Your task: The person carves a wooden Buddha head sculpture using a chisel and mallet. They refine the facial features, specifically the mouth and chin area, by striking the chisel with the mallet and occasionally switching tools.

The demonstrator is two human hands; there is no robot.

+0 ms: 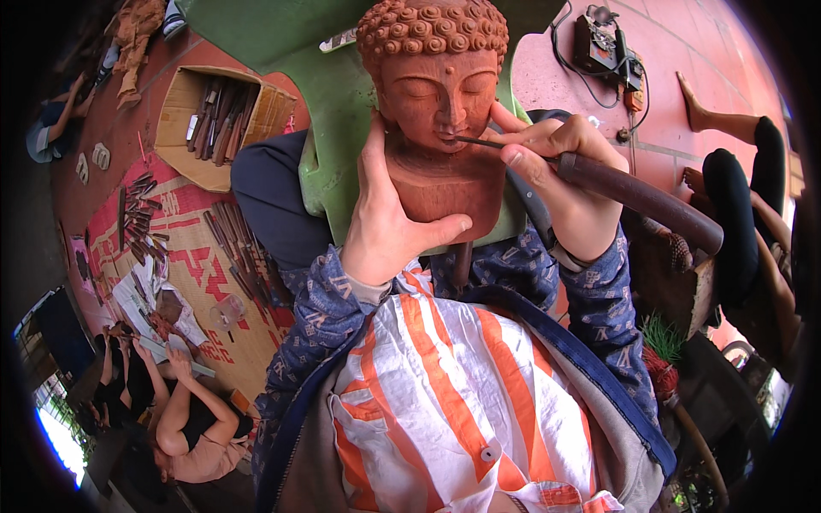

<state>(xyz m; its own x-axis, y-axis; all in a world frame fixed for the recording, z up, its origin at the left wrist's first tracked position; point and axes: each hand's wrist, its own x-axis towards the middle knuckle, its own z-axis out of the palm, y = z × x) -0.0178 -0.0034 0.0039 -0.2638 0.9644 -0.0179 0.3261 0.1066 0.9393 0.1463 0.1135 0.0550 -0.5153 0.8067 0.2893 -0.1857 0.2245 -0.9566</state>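
A reddish-brown wooden Buddha bust (436,85) lies face up before me on a green plastic chair (282,43). My left hand (385,201) grips its neck and chest, the thumb across the chest and the fingers along the jaw. In my right hand (573,162) is a carving chisel (641,198) with a thick dark wooden handle. Its thin metal shaft points left, and the tip meets the carved mouth. The right index finger rests against the bust's cheek.
At the left stands a cardboard box (175,141) of chisels. More chisels (244,248) lie in rows on a patterned mat (184,231). A black electrical device with cables (594,43) sits on the tiled floor at the far right. Other people (197,436) sit at both sides.
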